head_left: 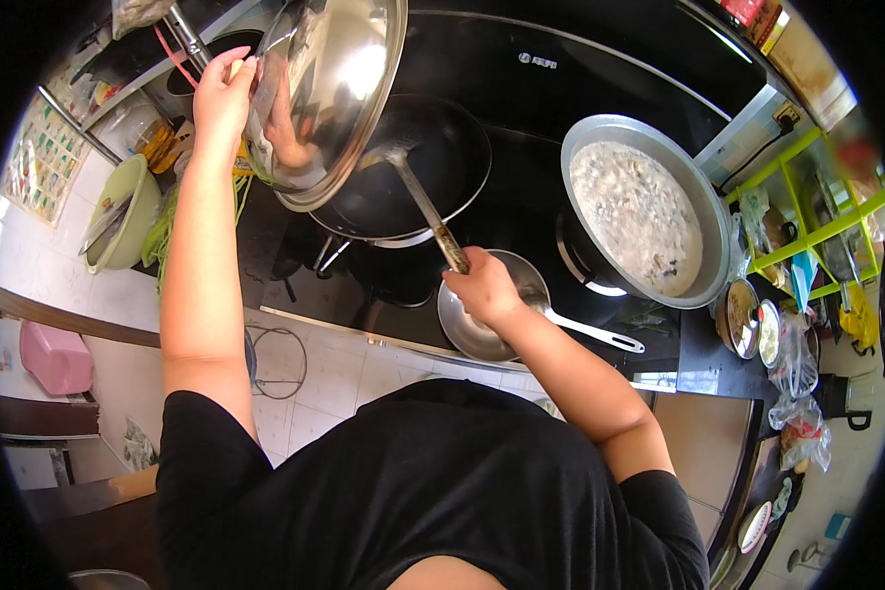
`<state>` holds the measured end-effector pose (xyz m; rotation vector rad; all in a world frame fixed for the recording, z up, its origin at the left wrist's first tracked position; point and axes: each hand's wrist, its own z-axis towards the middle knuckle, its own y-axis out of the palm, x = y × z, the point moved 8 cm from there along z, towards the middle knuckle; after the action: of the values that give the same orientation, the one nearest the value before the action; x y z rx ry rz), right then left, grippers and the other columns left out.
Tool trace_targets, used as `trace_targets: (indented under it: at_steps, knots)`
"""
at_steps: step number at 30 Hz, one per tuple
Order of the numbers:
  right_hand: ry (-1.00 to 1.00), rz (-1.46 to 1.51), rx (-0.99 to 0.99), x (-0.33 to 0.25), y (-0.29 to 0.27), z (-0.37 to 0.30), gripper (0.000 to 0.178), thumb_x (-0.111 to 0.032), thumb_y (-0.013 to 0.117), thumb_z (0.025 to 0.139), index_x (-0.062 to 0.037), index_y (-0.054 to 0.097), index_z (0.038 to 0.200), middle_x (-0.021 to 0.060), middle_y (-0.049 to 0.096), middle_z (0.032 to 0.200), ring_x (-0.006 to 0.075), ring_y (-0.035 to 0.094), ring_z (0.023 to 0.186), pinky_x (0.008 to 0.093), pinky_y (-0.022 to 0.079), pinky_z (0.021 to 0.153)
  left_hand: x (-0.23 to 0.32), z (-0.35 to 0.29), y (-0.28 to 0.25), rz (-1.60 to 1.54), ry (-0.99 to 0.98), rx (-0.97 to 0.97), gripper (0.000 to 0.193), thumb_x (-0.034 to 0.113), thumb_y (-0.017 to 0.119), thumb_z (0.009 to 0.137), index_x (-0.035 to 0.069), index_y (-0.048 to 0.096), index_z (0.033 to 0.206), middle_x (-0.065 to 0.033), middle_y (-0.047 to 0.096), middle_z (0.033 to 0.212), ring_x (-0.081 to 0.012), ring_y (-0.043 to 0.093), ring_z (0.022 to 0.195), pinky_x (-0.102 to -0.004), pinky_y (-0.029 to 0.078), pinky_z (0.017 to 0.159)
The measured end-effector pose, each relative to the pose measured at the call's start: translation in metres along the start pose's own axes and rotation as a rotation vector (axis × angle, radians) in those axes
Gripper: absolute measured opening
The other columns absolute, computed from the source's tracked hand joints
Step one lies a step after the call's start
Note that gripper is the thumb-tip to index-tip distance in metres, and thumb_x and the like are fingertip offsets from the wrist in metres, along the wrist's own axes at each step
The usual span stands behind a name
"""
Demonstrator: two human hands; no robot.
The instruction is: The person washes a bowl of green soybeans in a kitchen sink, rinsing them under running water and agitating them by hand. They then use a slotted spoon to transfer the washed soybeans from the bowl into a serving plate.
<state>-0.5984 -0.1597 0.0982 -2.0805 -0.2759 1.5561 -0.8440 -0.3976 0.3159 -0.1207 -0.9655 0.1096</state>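
With its fingers closed on the knob, my left hand [224, 93] holds a large shiny metal pot lid [349, 84] tilted up at the left of the stove. Below and right of the lid, a black wok [442, 147] sits on a burner, partly covered by it. My right hand [485, 288] grips the handle of a metal spatula [421, 195], whose head is down in the wok beside the lid's edge. Under the right hand stands a shallow metal bowl [467, 329] with a white-handled utensil [600, 332] resting across it.
A wide metal basin [715, 236] of foamy, whitish liquid with pieces sits on the right burner. Beyond it are a green rack [816, 231], small dishes and plastic bags. At left are a pale green basin [123, 221], green vegetables [167, 221] and a pink container [54, 357].
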Motion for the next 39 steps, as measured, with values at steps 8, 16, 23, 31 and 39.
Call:
trace_targets:
  at_steps: [8, 16, 23, 31, 39]
  knots:
    - [0.241, 1.480, -0.472, 0.016, -0.013, -0.054, 0.017, -0.010, 0.047, 0.081, -0.0068, 0.048, 0.097, 0.0010, 0.037, 0.050, 0.0110, 0.031, 0.036, 0.0249, 0.024, 0.036, -0.013, -0.006, -0.002, -0.089, -0.049, -0.056, 0.021, 0.011, 0.057, 0.085, 0.004, 0.056, 0.105, 0.0000, 0.058, 0.088, -0.0064, 0.052, 0.075, -0.0197, 0.040, 0.065]
    - [0.206, 1.206, -0.212, 0.026, -0.034, -0.087, 0.013, -0.001, 0.040, 0.077, -0.0092, 0.046, 0.086, 0.0008, 0.033, 0.046, 0.0108, 0.028, 0.032, 0.0246, 0.023, 0.033, -0.074, 0.002, 0.050, 0.184, -0.046, -0.227, 0.019, 0.006, 0.059, 0.081, 0.001, 0.057, 0.100, -0.0055, 0.062, 0.083, -0.0112, 0.058, 0.077, -0.0224, 0.045, 0.069]
    - [0.200, 1.485, -0.237, 0.029, -0.045, -0.112, 0.012, -0.002, 0.045, 0.078, -0.0112, 0.048, 0.084, 0.0000, 0.034, 0.046, 0.0107, 0.027, 0.032, 0.0250, 0.021, 0.033, -0.107, -0.013, 0.071, 0.586, -0.107, -0.294, 0.028, 0.017, 0.062, 0.078, 0.004, 0.058, 0.103, -0.0138, 0.063, 0.095, -0.0243, 0.060, 0.087, -0.0295, 0.045, 0.077]
    - [0.135, 1.502, -0.368, 0.027, -0.044, -0.127, 0.014, -0.006, 0.043, 0.081, -0.0075, 0.051, 0.093, 0.0000, 0.037, 0.047, 0.0109, 0.030, 0.032, 0.0256, 0.025, 0.034, -0.221, -0.021, 0.026, 0.126, -0.363, -0.279, 0.026, 0.007, 0.060, 0.079, 0.000, 0.057, 0.104, -0.0105, 0.061, 0.092, -0.0150, 0.058, 0.082, -0.0253, 0.046, 0.071]
    - [0.126, 1.553, -0.553, 0.021, -0.031, -0.125, 0.025, -0.008, 0.042, 0.077, -0.0013, 0.050, 0.100, 0.0028, 0.040, 0.051, 0.0135, 0.037, 0.033, 0.0291, 0.036, 0.036, -0.236, -0.051, -0.011, 0.231, -0.265, -0.122, 0.028, 0.008, 0.057, 0.083, -0.001, 0.053, 0.110, -0.0104, 0.060, 0.098, -0.0157, 0.056, 0.086, -0.0259, 0.044, 0.077]
